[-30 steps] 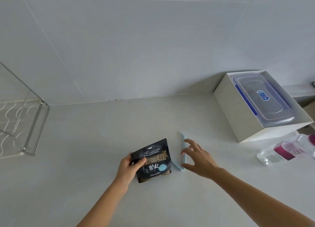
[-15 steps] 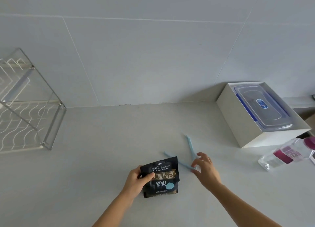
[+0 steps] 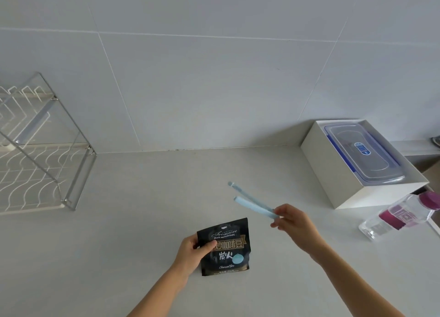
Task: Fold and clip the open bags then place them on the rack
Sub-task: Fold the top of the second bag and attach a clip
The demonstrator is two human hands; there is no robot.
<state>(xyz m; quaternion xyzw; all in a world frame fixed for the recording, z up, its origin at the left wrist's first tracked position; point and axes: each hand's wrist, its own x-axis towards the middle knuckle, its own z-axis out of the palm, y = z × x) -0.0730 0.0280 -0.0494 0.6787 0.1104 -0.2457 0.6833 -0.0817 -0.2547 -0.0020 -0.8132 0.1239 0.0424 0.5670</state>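
left hand (image 3: 190, 251): grips black coffee bag (image 3: 225, 246) by its left edge, bag on bench (image 3: 142, 221) | right hand (image 3: 291, 222): pinches hinge end of blue clip (image 3: 252, 202), arms spread, raised | rack (image 3: 40, 155): far left

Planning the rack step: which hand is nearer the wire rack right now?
Left. The left hand, gripping the black bag, sits right of the rack; the right hand, holding the blue clip, is farther right.

White box (image 3: 333, 174) holds a lidded container (image 3: 363, 157); clear bottle (image 3: 400, 215) lies nearby.
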